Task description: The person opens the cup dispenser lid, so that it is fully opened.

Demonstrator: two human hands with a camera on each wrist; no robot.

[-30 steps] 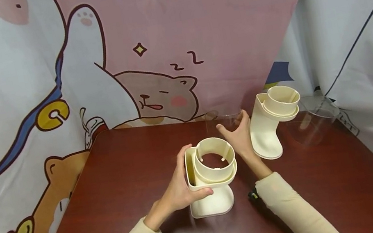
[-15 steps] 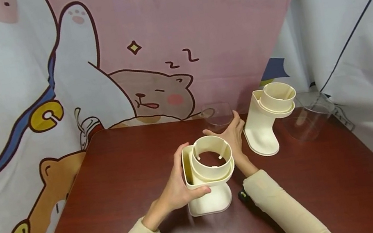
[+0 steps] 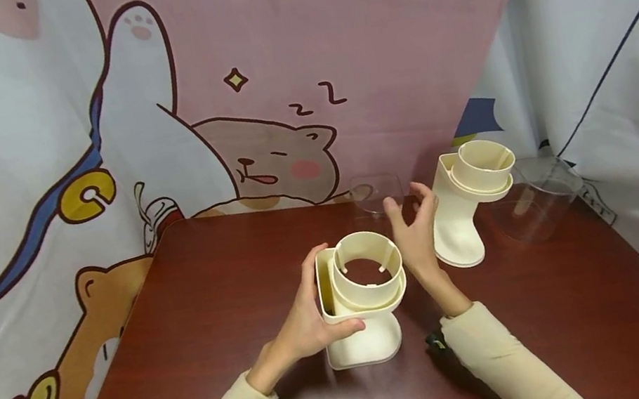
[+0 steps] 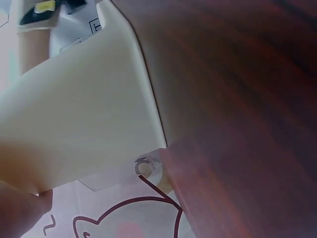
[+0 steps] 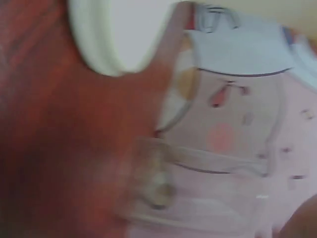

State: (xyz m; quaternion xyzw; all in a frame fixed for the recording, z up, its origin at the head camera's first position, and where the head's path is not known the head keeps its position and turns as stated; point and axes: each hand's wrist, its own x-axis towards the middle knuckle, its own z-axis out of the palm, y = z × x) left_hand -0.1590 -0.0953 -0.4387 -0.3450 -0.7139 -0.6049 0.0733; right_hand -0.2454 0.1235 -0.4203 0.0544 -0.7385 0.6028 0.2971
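Note:
My left hand (image 3: 305, 320) grips a cream plastic stand (image 3: 364, 341) from its left side, thumb across the front and fingers behind. The stand is upright, with a round open collar on top and a rounded foot below. In the left wrist view its pale wall (image 4: 84, 109) fills much of the picture. My right hand (image 3: 418, 235) is just right of the collar, thumb and fingers spread, holding nothing. Beyond it, a clear plastic container (image 3: 373, 193) stands at the table's back edge; the blurred right wrist view also shows this container (image 5: 208, 198).
A second cream stand (image 3: 456, 232) of the same shape is at the back right. Beside it is another clear container (image 3: 540, 196). Printed cloth (image 3: 381, 39) hangs behind the dark red-brown table (image 3: 231, 279), with white cloth on the right.
My right hand has let go of the clear container at the back edge and drawn away from it to the right. My left hand still holds the stand in place.

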